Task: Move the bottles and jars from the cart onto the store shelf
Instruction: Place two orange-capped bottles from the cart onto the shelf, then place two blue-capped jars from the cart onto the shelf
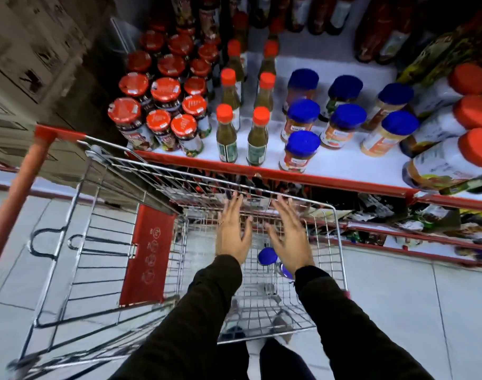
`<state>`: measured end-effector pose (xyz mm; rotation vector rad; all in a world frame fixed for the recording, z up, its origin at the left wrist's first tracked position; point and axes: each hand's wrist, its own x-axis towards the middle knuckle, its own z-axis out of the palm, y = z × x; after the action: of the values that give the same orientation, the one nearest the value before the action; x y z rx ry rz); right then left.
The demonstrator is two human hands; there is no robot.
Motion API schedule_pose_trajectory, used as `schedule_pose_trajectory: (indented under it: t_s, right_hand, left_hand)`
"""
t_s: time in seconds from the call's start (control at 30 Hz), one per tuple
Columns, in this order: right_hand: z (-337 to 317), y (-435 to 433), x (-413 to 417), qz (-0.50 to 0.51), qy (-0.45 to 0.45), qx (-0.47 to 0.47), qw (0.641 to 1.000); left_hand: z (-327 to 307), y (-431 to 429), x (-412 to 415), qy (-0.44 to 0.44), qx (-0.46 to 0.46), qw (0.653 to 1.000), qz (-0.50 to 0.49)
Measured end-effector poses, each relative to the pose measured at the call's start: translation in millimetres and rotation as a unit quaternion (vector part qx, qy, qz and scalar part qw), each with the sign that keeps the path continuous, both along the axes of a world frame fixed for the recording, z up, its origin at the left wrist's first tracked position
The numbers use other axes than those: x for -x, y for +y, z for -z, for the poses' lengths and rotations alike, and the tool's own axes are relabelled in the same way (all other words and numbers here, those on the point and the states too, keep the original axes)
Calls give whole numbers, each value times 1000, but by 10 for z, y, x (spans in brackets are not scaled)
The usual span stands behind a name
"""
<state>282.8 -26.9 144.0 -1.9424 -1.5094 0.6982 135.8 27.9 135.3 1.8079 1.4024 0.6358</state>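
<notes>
Here both hands were open and empty over the cart [335,215] basket at frame centre: left hand [234,231], right hand [289,237], fingers spread. Below them, two blue-lidded jars [267,255] lay on the basket floor, wire walls close around. The shelf [344,160] at upper frame had bare white room along its front edge between jar rows.

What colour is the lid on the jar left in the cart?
Blue lid, seen in the head view, between the two hands.
</notes>
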Motion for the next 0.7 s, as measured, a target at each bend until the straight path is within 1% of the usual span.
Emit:
schedule_pose_trajectory:
  t_s: [0.1,0.17,0.3,0.37,0.4,0.43,0.5,0.6,0.7]
  right_hand:
    - [339,-331,-205,1,13,81,997]
    - [576,-502,-364,8,41,140,989]
    - [1062,-744,-631,-20,76,290,954]
    - [1304,-796,-691,-41,84,353,931]
    - [1394,-800,-695,-42,84,369,925]
    - [1497,-803,-693,-36,80,372,924]
    - [1670,-796,-670,-13,53,347,936]
    - [1812,-775,-647,10,8,306,952]
    - [1875,-780,-658,18,6,288,957]
  left_hand:
    - [306,-200,-15,35,50,998,32]
    - [544,-297,-48,50,90,993,50]
    - [1079,-403,-75,86,210,971,81]
    - [1340,-425,-108,111,245,958,103]
    - [1441,-428,-136,117,259,953,109]
    - [1548,-441,-179,117,273,949,109]
    - [1731,-467,-283,112,287,946,96]
    - [1921,-499,-399,103,271,955,61]
    - [2013,-498,-430,83,259,962,24]
